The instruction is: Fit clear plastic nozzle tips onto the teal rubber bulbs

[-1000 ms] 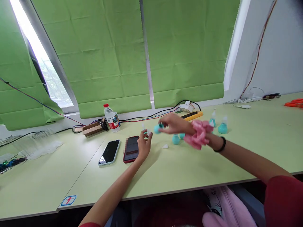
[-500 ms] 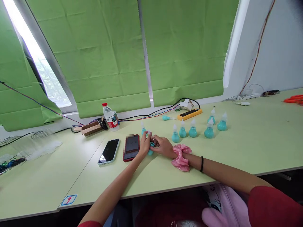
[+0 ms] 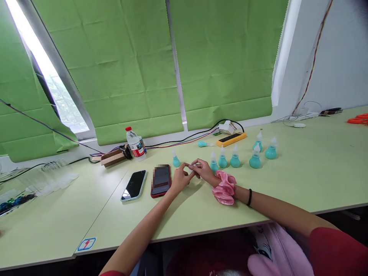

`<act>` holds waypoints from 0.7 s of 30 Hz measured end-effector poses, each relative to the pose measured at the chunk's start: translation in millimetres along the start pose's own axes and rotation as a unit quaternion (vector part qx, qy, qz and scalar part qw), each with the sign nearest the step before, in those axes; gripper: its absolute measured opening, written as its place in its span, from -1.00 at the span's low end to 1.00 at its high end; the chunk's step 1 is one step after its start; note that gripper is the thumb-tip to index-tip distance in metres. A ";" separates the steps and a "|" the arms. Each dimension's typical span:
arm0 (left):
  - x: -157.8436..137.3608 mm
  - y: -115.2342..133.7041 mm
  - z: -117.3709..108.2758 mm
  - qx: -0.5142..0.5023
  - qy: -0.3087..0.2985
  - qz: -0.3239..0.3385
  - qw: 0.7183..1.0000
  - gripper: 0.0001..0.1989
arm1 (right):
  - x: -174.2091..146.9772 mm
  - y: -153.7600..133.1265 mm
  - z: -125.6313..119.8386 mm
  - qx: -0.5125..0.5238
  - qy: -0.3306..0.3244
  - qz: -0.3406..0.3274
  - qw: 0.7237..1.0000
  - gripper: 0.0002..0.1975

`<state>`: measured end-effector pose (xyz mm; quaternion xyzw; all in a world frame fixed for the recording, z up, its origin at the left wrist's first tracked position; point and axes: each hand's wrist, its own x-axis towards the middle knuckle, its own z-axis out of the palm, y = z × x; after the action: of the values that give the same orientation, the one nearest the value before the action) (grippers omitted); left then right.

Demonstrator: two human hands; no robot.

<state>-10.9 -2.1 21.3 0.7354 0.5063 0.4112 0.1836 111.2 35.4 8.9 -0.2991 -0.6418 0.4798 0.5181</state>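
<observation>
My left hand (image 3: 181,179) and my right hand (image 3: 204,171) meet above the table, thumbs and fingertips pinched together. Between them shows a small whitish piece (image 3: 193,167), mostly covered by the fingers. Whether a teal bulb is also behind the fingers I cannot tell. Just beyond my left hand stands a teal squeeze bulb with a clear nozzle (image 3: 176,161). Right of my hands, several more such bulbs stand upright, among them a near bulb (image 3: 214,165) and a far-right bulb (image 3: 270,152). Another teal bulb (image 3: 202,144) lies on its side at the back.
A pale phone (image 3: 133,186) and a red-cased phone (image 3: 160,181) lie left of my hands on the table (image 3: 218,220). Behind are a water bottle (image 3: 135,144), a cardboard box (image 3: 112,157), cables and a yellow power strip (image 3: 231,139). Orange-handled scissors (image 3: 358,119) lie far right.
My hands have risen slightly and shifted right. The teal bulb seen between them earlier no longer shows, and their fingertips are now pinched together on a small whitish piece.
</observation>
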 end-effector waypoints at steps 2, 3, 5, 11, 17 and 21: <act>-0.6 3.7 -3.2 0.046 0.000 0.019 0.999 -0.71 | -1.0 -0.1 -2.5 -0.017 0.001 -0.008 1.000 -0.69; -0.7 5.1 -5.0 0.068 -0.011 0.034 0.997 -0.69 | -1.8 -1.0 -3.9 -0.019 0.001 -0.012 1.000 -0.69; -0.7 6.8 -8.1 0.109 -0.055 0.063 0.991 -0.66 | -3.3 -4.2 -7.1 -0.008 0.001 -0.019 1.000 -0.69; -1.7 8.6 -10.6 0.279 -0.130 0.063 0.949 -0.71 | -7.1 -11.1 -21.3 0.026 -0.101 0.052 0.993 -0.66; -2.4 10.3 -13.0 0.332 -0.169 0.054 0.927 -0.70 | -10.0 -8.7 -30.4 0.024 -0.207 0.106 0.972 -0.65; -2.5 7.2 -12.4 0.294 -0.179 0.065 0.937 -0.61 | -11.1 -11.9 -31.1 0.006 -0.227 0.091 0.970 -0.67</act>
<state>-16.8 -9.1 32.6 0.8494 0.5142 0.1173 0.0196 145.3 30.8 15.8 -0.2366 -0.7097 0.5844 0.3145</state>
